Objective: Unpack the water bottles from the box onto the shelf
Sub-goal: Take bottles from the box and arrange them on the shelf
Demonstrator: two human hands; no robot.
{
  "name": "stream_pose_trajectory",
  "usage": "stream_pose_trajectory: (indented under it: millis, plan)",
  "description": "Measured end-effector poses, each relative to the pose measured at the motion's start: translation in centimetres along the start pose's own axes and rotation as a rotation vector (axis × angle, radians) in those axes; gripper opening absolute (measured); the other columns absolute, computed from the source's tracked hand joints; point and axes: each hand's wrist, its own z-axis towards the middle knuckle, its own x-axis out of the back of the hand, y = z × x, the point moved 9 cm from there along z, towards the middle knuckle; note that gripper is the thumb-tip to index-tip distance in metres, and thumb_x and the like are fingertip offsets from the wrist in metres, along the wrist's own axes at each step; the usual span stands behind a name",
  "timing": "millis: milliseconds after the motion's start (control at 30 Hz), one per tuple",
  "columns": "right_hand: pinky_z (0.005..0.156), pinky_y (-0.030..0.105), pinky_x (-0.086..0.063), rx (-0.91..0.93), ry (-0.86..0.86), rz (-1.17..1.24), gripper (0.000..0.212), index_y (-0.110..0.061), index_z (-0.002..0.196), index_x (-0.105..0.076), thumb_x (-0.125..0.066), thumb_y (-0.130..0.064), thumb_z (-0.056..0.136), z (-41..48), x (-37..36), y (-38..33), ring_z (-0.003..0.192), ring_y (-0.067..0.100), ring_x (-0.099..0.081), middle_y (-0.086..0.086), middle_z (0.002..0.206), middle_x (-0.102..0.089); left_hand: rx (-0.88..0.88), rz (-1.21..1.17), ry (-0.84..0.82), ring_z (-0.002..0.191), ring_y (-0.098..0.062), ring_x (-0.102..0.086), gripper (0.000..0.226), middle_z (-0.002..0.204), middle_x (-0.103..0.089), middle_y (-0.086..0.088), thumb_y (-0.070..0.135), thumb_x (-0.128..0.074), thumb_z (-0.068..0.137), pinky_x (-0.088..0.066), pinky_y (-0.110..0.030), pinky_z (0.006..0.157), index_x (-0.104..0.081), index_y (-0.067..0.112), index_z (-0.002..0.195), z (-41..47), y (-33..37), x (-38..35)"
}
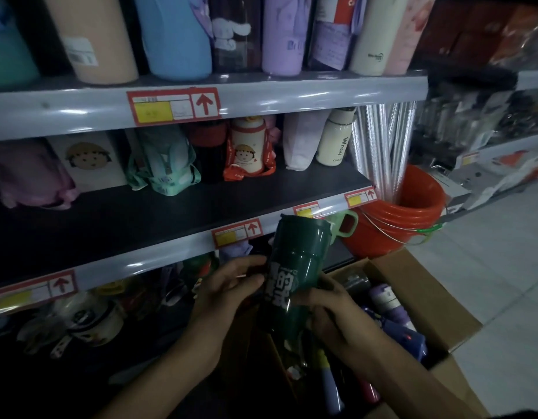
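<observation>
Head view: an orange bucket (394, 228) stands behind the box (428, 297). Against the shelf (140, 219) edge, the green bottle (295, 258) stands near-upright (lid leaning right), with the left hand (228, 285) and right hand (331, 309) both curled round it.

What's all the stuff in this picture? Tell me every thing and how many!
dark green bottle: one, white letters, held over the box
box: one, brown cardboard, open, bottom right
purple bottles: several, in the box; exact count unclear
shelves: three, grey-edged, left and centre
top-shelf bottles: a row; peach, blue, purple, cream, pink
cartoon bottle: one, white and red, middle shelf
cream bottle: one, middle shelf, right end
mint bottle: one, mint green, middle shelf
mug: one, light green, behind the dark green bottle
bucket: one, orange-red, right of the shelves
shiny rolls: a bunch, silver, standing in the bucket
price tags: several, red and yellow, shelf edges
hands: two, left hand and right hand, both gripping the dark green bottle
</observation>
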Motion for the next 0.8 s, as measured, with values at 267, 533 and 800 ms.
stream_pose_trajectory:
  millis: [267,533,800]
  plan:
    - [0.108,0.062,-0.044,0.12,-0.034,-0.066,0.068,-0.001,0.13,-0.061,-0.079,0.008,0.065,0.6,-3.0,-0.9,0.12,0.046,-0.062,0.027,0.127,-0.066,-0.223,0.183,0.013,0.098,0.002,-0.068,0.025,0.102,-0.075,0.018,0.013,-0.072,0.091,-0.05,-0.01,0.076,-0.073,0.033,0.108,-1.6,3.0,2.6]
    - [0.082,0.029,-0.06,0.363,0.064,-0.411,0.08,-0.011,0.129,-0.061,-0.097,-0.005,0.057,3.0,-9.5,-1.7,0.109,0.019,-0.072,0.004,0.117,-0.075,-0.401,0.5,0.097,0.116,0.005,-0.059,0.048,0.124,-0.062,0.024,0.02,-0.07,0.095,-0.052,-0.02,0.094,-0.054,0.05,0.128,-3.9,4.6,9.0]
    - [0.088,0.036,-0.061,0.388,0.0,-0.478,0.079,-0.017,0.124,-0.064,-0.099,-0.024,0.054,7.8,-20.0,0.2,0.108,0.015,-0.071,-0.002,0.115,-0.076,-0.374,0.546,0.329,0.104,0.016,-0.06,0.064,0.119,-0.06,0.023,0.014,-0.077,0.087,-0.055,-0.014,0.084,-0.047,0.041,0.137,-4.2,5.2,19.5]
